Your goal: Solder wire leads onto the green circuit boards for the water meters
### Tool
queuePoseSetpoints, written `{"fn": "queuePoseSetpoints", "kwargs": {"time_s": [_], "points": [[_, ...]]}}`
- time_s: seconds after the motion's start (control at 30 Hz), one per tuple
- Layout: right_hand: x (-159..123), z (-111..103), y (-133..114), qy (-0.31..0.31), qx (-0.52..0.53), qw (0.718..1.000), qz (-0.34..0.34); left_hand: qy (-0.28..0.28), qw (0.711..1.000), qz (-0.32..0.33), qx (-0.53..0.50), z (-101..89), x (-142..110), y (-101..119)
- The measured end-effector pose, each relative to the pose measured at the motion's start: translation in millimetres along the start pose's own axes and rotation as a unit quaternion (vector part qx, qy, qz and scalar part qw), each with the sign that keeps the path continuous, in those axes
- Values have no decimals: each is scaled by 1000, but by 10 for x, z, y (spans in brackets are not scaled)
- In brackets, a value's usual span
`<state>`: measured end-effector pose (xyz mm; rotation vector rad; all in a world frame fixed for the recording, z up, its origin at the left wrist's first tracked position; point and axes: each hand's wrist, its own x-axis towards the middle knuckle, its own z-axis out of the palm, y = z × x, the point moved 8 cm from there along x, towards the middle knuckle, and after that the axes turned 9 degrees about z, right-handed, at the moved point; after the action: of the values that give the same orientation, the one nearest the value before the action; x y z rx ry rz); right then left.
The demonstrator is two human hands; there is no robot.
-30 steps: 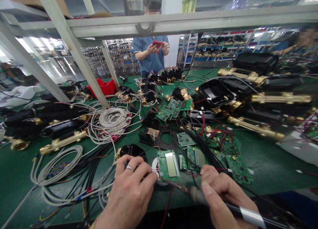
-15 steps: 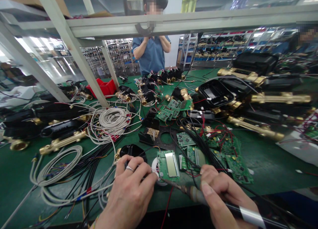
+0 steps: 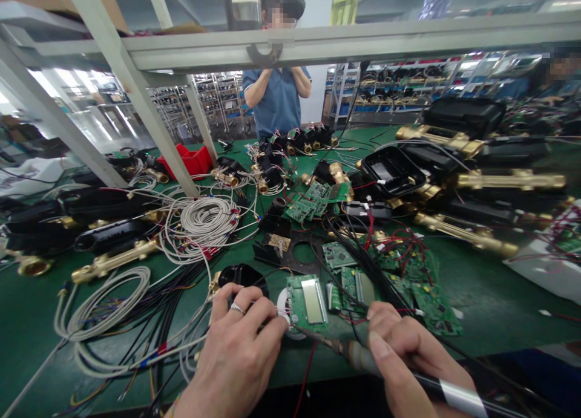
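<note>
My right hand (image 3: pixel 403 357) grips a soldering iron (image 3: pixel 358 356) like a pen; its tip rests at the lower left edge of a green circuit board with a grey display (image 3: pixel 307 301). My left hand (image 3: pixel 238 351), with a ring on one finger, has its fingers pinched together at the board's left edge, on something too small to make out. A black round housing with a brass fitting (image 3: pixel 238 277) lies just beyond my left fingers. A red wire (image 3: pixel 306 375) runs from the board toward me.
More green boards with red and black wires (image 3: pixel 399 279) lie right of the board. Coils of grey cable (image 3: pixel 200 221) and brass-bodied black meters (image 3: pixel 476 182) cover the green bench. A grey frame bar (image 3: pixel 318 40) crosses overhead. A person in a blue shirt (image 3: pixel 276 103) stands across the bench.
My hands and the soldering iron have stayed put. The person opposite has raised both hands from chest height up toward the head.
</note>
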<state>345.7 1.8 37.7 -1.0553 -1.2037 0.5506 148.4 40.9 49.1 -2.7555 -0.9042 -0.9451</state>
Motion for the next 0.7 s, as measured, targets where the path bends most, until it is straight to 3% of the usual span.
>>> {"fn": "queuePoseSetpoints", "kwargs": {"time_s": [0.47, 0.7], "points": [[-23, -61, -22, 18, 6, 1000, -8, 1, 1000, -2, -2, 10, 0, -4], [-8, -132, -42, 57, 19, 998, 10, 9, 1000, 3, 1, -9, -17, -2]]}}
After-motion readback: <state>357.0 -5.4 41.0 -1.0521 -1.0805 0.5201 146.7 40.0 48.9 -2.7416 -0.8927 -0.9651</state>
